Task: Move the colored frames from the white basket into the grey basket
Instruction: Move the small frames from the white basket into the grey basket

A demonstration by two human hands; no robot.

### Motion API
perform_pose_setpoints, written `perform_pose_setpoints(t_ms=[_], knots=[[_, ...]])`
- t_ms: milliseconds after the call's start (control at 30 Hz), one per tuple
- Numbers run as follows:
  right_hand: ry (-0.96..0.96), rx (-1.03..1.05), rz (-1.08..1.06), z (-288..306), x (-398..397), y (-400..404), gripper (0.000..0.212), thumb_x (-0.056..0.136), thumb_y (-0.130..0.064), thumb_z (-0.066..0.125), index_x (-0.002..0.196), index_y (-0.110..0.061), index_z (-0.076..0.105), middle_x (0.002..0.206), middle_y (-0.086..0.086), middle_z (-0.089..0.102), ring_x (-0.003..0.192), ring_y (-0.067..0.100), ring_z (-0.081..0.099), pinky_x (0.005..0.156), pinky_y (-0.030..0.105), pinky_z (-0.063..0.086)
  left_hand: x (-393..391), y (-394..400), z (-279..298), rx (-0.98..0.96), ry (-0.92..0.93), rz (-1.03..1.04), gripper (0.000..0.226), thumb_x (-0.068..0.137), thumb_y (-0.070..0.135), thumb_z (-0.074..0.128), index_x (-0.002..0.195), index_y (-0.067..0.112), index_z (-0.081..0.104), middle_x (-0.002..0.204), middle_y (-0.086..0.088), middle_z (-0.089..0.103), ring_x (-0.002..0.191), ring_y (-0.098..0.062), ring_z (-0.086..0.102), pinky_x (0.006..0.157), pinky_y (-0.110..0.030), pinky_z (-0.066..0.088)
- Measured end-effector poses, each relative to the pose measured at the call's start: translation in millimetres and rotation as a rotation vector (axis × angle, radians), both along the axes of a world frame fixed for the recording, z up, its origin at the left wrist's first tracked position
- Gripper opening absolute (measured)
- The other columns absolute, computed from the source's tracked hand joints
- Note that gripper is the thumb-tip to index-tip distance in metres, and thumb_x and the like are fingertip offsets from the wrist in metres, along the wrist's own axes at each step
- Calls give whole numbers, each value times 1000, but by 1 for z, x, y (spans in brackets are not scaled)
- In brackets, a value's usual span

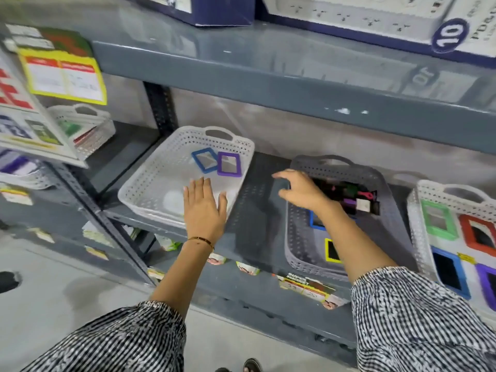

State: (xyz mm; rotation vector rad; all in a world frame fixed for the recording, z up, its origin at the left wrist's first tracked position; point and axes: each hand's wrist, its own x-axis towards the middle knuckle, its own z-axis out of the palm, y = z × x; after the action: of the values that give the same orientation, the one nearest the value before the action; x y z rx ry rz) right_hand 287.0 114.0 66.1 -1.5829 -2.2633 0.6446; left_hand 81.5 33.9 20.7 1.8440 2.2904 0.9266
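The white basket [150, 189] sits on the grey shelf, left of centre. A blue frame [205, 160] and a purple frame [229, 164] lie side by side at its far end. My left hand [205, 208] hovers flat over the basket's near right part, fingers spread, holding nothing. The grey basket [298, 237] stands to the right. It holds a pile of frames at the back, plus a blue frame [316, 219] and a yellow frame [332, 250] partly hidden by my right forearm. My right hand [300, 190] is over the grey basket's left rim, fingers loosely curled and empty.
Another white basket [421, 224] at the far right holds green, red, blue and purple frames. A further white basket [88, 130] stands on the left shelf unit. A shelf board with boxes runs overhead. Labels line the shelf's front edge.
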Motion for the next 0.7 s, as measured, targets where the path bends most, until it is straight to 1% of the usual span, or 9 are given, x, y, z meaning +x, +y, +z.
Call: perform_pose_setpoints(t_ms=[100, 167, 267, 333, 433, 500, 567, 633, 700], knots=[[24, -12, 146, 0, -57, 0, 47, 80, 0, 62, 126, -5, 58, 134, 15, 58, 121, 28, 55, 100, 26, 39, -31, -11, -4, -15, 12, 92, 63, 89, 41, 25, 133, -4, 35, 143, -26, 35, 137, -40, 22, 115, -48, 10], [-10, -63, 255, -4, -93, 1, 48, 82, -1, 62, 129, -7, 56, 138, 13, 54, 127, 27, 51, 104, 29, 38, -49, -18, -8, -38, 18, 153, 64, 90, 42, 25, 133, -4, 35, 143, -27, 34, 137, -41, 21, 115, -50, 11], [-173, -115, 412, -15, -131, 3, 53, 83, -3, 60, 134, -15, 51, 145, 9, 47, 133, 27, 44, 111, 36, 37, -65, -26, -13, -75, 20, 203, 73, 87, 49, 16, 131, -6, 37, 141, -29, 37, 135, -44, 24, 114, -52, 15], [-306, -137, 510, -20, -149, 3, 56, 83, -3, 60, 137, -15, 48, 146, 9, 46, 135, 26, 42, 112, 35, 36, -69, -30, -17, -90, 8, 204, 77, 85, 51, 14, 131, -6, 37, 141, -29, 36, 135, -44, 24, 113, -52, 15], [-487, -171, 634, -27, -167, 3, 65, 77, -1, 65, 138, -13, 46, 141, 12, 51, 129, 29, 48, 105, 35, 42, -72, -32, -20, -98, -14, 195, 78, 84, 52, 13, 134, -5, 33, 145, -27, 31, 138, -41, 18, 115, -48, 12], [-525, -149, 682, -33, -171, 4, 58, 71, -1, 67, 126, -16, 56, 123, 14, 63, 114, 32, 58, 88, 34, 50, -72, -32, -20, -89, -13, 193, 78, 84, 52, 12, 135, -4, 32, 146, -26, 29, 139, -39, 16, 115, -44, 9], [-518, -103, 704, -39, -172, 4, 38, 70, -5, 64, 105, -19, 63, 103, 11, 69, 96, 32, 63, 71, 32, 48, -72, -32, -21, -78, -7, 194, 76, 85, 50, 13, 135, -4, 31, 146, -26, 29, 139, -38, 17, 115, -42, 7], [-498, -60, 705, -44, -173, 4, 26, 72, -10, 61, 96, -19, 65, 98, 9, 69, 89, 29, 63, 70, 34, 50, -72, -32, -22, -67, 3, 195, 74, 86, 49, 14, 135, -4, 32, 146, -27, 30, 139, -38, 18, 114, -41, 6], [-492, -38, 696, -45, -173, 4, 22, 74, -14, 59, 93, -20, 67, 96, 10, 69, 87, 30, 64, 73, 38, 54, -72, -31, -23, -56, 13, 198, 71, 87, 46, 16, 134, -5, 34, 144, -27, 32, 138, -38, 20, 114, -41, 7]])
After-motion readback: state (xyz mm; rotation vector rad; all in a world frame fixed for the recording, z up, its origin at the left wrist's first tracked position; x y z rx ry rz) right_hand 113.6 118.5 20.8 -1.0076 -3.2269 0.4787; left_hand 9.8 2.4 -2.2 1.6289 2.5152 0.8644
